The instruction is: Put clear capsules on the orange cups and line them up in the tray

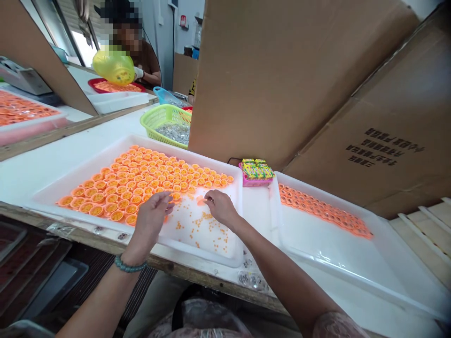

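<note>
Many small round orange cups (111, 197) with yellow beads in them cover the left and middle of a white tray (225, 256). My left hand (151, 218), wearing a beaded bracelet (130, 265), hovers over the cups' right edge with its fingertips pinched; what they hold is too small to make out. In my right hand (221, 206) the fingertips are closed on an orange piece (201, 200), probably one of the cups, above the tray's right part. Loose yellow beads (206, 227) lie scattered on the tray floor below both hands.
A second white tray (317, 249) at right holds rows of orange pieces (324, 209). Between the trays sits a pink basket (259, 182) of small yellow-green packs. Tall cardboard (268, 84) stands behind. A green basket (165, 112) holds clear pieces; a co-worker (151, 61) tips a yellow bowl (114, 65).
</note>
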### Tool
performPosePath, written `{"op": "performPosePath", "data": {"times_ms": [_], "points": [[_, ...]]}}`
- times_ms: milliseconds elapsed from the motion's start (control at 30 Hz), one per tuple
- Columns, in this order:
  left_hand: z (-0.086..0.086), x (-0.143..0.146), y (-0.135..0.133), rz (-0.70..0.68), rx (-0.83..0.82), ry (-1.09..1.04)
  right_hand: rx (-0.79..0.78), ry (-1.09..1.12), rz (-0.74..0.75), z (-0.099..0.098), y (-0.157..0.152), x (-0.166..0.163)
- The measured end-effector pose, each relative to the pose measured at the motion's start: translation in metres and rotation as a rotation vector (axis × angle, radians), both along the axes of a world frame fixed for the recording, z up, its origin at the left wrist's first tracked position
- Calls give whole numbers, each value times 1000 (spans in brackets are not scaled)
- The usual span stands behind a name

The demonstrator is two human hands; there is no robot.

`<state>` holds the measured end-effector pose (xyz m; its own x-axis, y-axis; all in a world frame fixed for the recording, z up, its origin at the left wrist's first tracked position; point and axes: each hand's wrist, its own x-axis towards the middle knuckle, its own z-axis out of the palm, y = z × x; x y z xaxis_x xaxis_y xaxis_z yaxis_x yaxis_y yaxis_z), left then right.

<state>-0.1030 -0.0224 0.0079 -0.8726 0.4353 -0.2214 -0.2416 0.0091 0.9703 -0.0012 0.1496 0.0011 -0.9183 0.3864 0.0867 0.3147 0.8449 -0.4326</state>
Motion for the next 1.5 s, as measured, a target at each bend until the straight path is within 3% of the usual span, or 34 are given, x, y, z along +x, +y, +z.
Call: {"op": "performPosePath", "data": {"times_ms": [133,500,600,667,700,833,967,1067,1133,1300,1500], "points": [[1,-9,-6,40,1,16,-32,-52,72,-5,12,-15],[-8,-15,7,-215,-140,21,-172,-157,76,-12,22,-21],[-3,-12,17,-291,-63,-87,-521,-40,134,-2,19,-19],[2,-8,27,-356,89,-211,-803,81,200,10,15,-19],[5,-6,31,-381,177,-263,-865,123,221,16,14,-19],[13,0,41,-342,353,-338,-610,110,193,37,17,-17],[10,-3,31,-238,227,-274,-249,-277,95,39,40,-11],[4,-8,17,-285,74,-215,-17,-551,-13,29,55,-9],[0,-11,10,-378,-74,-92,-3,-600,-5,20,55,-11],[-3,-12,11,-593,-570,547,3,-574,92,-1,29,-13],[-9,-6,31,-645,-672,632,-26,-485,113,-13,14,-5]]}}
